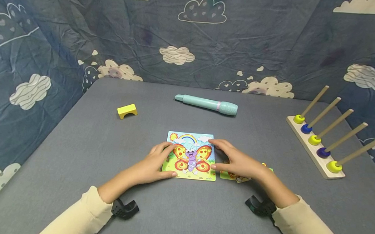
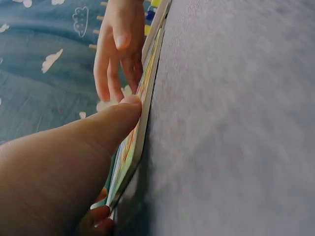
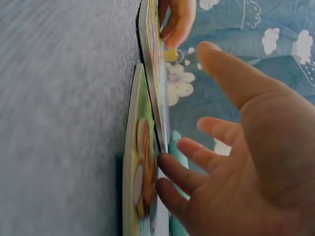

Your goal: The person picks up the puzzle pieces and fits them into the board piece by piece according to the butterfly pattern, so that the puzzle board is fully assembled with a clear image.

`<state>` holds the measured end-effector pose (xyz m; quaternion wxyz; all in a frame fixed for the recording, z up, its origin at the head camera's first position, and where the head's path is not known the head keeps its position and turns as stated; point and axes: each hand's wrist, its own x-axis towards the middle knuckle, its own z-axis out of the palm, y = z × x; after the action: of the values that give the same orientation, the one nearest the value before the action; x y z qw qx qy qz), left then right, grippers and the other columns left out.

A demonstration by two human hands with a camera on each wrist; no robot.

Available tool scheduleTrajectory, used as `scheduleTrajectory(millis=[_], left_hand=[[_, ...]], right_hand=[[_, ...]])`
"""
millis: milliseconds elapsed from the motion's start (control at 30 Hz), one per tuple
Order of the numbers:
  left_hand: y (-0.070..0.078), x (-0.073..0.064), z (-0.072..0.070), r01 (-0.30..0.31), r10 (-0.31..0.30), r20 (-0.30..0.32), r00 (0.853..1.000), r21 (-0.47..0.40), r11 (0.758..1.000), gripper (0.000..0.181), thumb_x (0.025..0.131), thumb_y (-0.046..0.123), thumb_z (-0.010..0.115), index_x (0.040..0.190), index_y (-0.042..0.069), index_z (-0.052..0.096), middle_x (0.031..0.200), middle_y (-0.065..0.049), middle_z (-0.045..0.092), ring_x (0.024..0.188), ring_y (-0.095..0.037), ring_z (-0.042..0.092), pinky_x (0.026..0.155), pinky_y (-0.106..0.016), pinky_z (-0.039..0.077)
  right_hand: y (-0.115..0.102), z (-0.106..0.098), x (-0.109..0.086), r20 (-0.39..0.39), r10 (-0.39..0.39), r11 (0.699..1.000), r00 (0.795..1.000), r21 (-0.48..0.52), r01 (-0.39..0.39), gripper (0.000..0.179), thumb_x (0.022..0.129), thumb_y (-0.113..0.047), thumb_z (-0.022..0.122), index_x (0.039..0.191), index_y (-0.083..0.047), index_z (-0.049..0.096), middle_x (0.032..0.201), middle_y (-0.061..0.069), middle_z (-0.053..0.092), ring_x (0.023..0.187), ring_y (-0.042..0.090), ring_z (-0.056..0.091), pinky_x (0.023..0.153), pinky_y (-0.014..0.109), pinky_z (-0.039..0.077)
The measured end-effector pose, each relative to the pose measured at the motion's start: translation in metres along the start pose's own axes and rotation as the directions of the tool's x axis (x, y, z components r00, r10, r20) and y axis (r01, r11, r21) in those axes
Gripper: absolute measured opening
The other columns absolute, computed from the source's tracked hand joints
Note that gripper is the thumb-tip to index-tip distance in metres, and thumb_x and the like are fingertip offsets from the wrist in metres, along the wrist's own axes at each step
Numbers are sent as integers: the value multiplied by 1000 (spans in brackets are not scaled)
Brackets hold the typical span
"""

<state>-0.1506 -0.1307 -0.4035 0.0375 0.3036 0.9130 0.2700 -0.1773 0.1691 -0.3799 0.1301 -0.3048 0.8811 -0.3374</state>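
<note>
A square butterfly puzzle lies in the middle of the table, its picture showing a purple butterfly, a rainbow and a sun. My left hand grips its left side, thumb at the near edge and fingers bent at the left edge; the left wrist view shows the thumb against the board's rim. Over the right side, my right hand is spread with thumb and fingers apart, holding nothing. Partly hidden beneath that hand is a second picture board, with puzzle pieces on top.
A teal toy microphone lies behind the puzzle. To the back left is a yellow arch block. A wooden peg stand with yellow and blue beads runs along the right side. Cloud-patterned cloth hangs behind the table.
</note>
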Motion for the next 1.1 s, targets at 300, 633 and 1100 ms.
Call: scheduleTrajectory(millis=[300, 633, 1100], left_hand=[[-9, -13, -8, 61, -60, 15, 998, -58, 996, 85, 77, 46, 67, 139, 2, 29, 140, -12, 27, 127, -28, 23, 99, -47, 27], [-13, -13, -7, 74, -72, 34, 997, -47, 996, 85, 77, 50, 64, 139, 5, 29, 141, -8, 27, 128, -24, 23, 99, -44, 26], [-14, -13, -7, 66, -65, 35, 997, -42, 997, 85, 77, 51, 63, 140, 5, 28, 141, -8, 27, 128, -24, 22, 100, -44, 26]], right_hand=[[-4, -7, -21, -86, -20, 999, 996, 49, 24, 73, 78, -30, 70, 137, -6, 33, 135, 11, 35, 119, 29, 40, 96, 47, 31], [8, 0, -42, -133, -19, 999, 991, -41, 13, 82, 68, -38, 76, 134, -6, 39, 129, 6, 43, 113, 21, 45, 92, 44, 35], [12, 8, -48, -173, -8, 975, 985, -221, -31, 71, 69, -31, 77, 125, 1, 49, 115, 11, 51, 106, 26, 47, 87, 46, 38]])
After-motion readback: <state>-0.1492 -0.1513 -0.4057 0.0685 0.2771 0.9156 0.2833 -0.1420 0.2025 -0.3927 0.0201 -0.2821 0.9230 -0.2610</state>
